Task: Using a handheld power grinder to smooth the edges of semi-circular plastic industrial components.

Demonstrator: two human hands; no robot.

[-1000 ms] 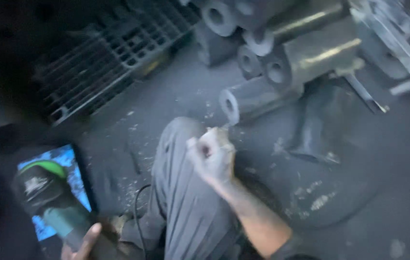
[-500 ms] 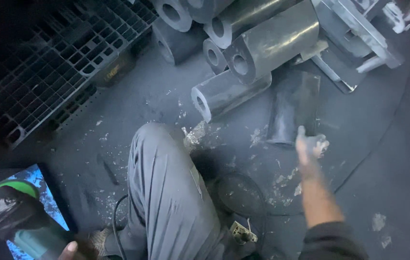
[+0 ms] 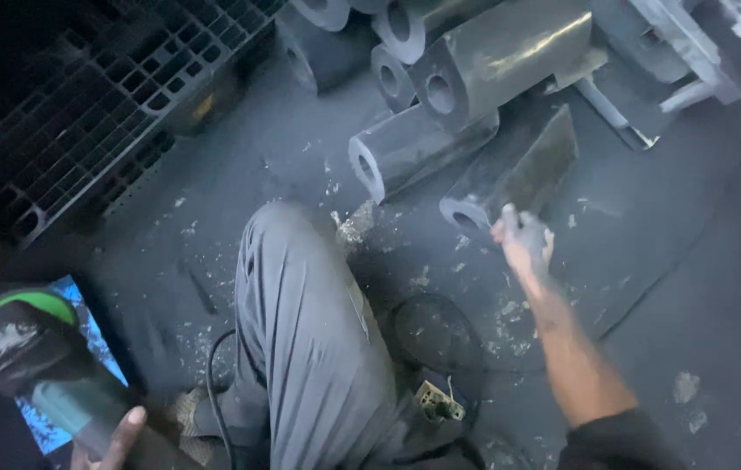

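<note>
Dusty grey workshop floor (image 3: pixel 684 287), littered with pale chips, fills my view. My right hand (image 3: pixel 523 239) rests half-curled against the near end of a dark hollow metal block (image 3: pixel 518 174) at one o'clock. More hollow cylinders (image 3: pixel 414 148) lie just beyond at twelve. My left hand (image 3: pixel 109 439), at seven o'clock, grips an angle grinder (image 3: pixel 31 357). My grey-trousered knee (image 3: pixel 301 296) sits between them.

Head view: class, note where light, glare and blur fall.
Head view: dim overall; glare streaks the top grey metal cylinder; the dark plastic pallet sinks into shadow; the right hand and the green-capped power tool by the left hand are motion-blurred.
</note>
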